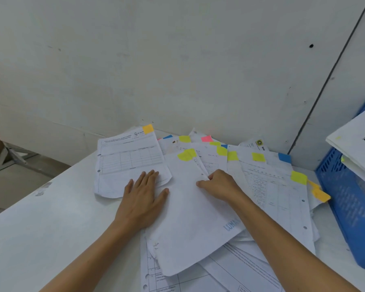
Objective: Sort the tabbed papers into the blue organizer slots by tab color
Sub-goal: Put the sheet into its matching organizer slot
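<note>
Nearest the camera lies the white counter (51,239). From 12 to 2 o'clock a loose pile of tabbed papers (272,197) covers it, so I judge that most of the sorting is left. At 3 o'clock the blue organizer (346,197) already carries some sheets. The left hand (143,199) presses flat, fingers straight, on an orange-tabbed form (131,159). The right hand (219,186) pinches the top sheet (194,218) with curled fingers. I count about seven yellow-green tabs (258,157), three blue tabs (284,158), two orange tabs (320,193) and one pink tab (207,138).
</note>
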